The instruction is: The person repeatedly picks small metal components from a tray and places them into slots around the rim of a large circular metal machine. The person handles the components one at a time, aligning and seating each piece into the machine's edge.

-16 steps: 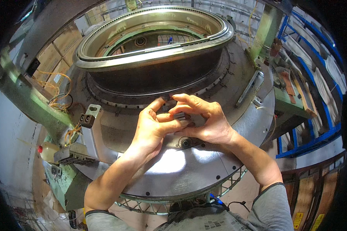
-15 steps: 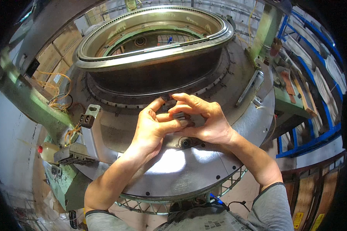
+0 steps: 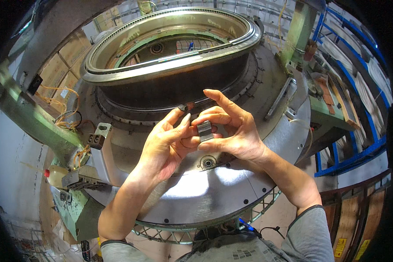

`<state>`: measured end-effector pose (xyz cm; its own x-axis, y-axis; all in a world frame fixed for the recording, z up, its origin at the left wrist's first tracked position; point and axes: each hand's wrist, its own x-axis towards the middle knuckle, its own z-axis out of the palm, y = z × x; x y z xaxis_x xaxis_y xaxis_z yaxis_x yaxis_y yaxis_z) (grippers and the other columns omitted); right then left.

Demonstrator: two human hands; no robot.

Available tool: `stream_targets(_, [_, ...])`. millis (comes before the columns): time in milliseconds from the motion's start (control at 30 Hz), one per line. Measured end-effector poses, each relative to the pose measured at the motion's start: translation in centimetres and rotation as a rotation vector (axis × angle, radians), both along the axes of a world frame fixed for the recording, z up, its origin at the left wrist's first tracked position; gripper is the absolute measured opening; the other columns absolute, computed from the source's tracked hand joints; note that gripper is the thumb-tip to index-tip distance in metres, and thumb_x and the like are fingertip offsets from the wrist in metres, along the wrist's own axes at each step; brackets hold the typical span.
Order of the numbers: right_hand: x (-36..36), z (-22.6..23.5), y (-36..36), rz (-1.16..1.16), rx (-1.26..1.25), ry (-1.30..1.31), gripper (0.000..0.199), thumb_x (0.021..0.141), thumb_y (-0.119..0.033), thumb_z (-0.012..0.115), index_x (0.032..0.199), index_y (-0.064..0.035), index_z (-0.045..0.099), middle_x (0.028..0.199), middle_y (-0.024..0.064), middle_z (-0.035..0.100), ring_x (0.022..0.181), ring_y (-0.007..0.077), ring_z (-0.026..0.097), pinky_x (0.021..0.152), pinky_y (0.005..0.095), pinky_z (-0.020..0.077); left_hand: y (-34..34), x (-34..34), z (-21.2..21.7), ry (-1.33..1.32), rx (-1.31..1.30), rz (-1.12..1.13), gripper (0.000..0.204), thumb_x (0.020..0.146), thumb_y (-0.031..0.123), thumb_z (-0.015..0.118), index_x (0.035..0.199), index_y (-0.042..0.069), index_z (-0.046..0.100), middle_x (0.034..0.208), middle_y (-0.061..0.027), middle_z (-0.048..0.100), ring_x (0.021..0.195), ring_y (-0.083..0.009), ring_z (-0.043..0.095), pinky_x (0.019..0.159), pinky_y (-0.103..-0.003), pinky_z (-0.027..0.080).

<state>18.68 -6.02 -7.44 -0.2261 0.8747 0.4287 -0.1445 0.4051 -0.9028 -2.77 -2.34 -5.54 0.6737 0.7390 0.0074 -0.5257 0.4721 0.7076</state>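
Observation:
Between the thumb and fingers of my right hand (image 3: 238, 135) is a small block of dark grey metal pieces (image 3: 205, 130), its ribbed, shiny side facing me. My right index finger points up, off the block. My left hand (image 3: 158, 146) is close beside it, with its lower fingers curled up against the block's left side. A small dark bit (image 3: 182, 107), too small to name, shows at my raised left index fingertip. My left thumb stands apart from the block. Both hands are above the broad metal ring plate (image 3: 205, 205), in front of a large round machine housing (image 3: 174, 94).
A thick slotted rim (image 3: 170, 72) tops the housing. Green posts (image 3: 35, 115) stand left and right. On the left are a bracket with sockets (image 3: 98, 137) and a red-capped bottle (image 3: 56, 174). A metal bar (image 3: 280, 98) lies right; a blue rack (image 3: 353, 96) stands beyond.
My hands have risen slightly and opened a little. The metal block in my right hand has turned and now shows plainly. My left thumb has lifted away from it.

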Motion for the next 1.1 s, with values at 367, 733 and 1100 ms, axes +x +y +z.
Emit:
stream_targets(367, [-0.3,0.4,0.0,0.007,-0.165,0.032,0.100,0.082,-0.006,0.091,0.164,-0.0091,0.034,0.120,0.0062,0.074,0.106,0.0064,0.065,0.087,0.0223,0.0509,-0.2,0.1,0.2,0.122,-0.034,0.090,0.047,0.100,0.011,0.071,0.142,0.003,0.050,0.112,-0.0120,0.074,0.095,-0.0178,0.076,0.089,-0.033,0.065])
stream_targets(733, [-0.2,-0.2,-0.1,-0.046,0.013,-0.161,0.093,0.083,-0.006,0.090,0.161,-0.0076,0.041,0.121,0.0072,0.074,0.106,0.0105,0.068,0.084,0.0231,0.0545,-0.1,0.1,-0.4,0.199,0.035,0.121,0.050,0.096,0.008,0.075,0.139,0.000,0.050,0.114,-0.0149,0.071,0.097,-0.0223,0.075,0.088,-0.033,0.065])
stream_targets(1100, [-0.4,-0.5,-0.1,-0.099,0.166,-0.288,0.096,0.075,-0.001,0.090,0.159,-0.0135,0.045,0.130,0.0135,0.072,0.112,0.0182,0.072,0.091,0.0329,0.0606,-0.1,0.8,-1.3,0.257,0.090,0.198,0.067,0.090,0.002,0.081,0.144,-0.007,0.041,0.112,-0.0214,0.075,0.098,-0.0279,0.078,0.087,-0.038,0.065])
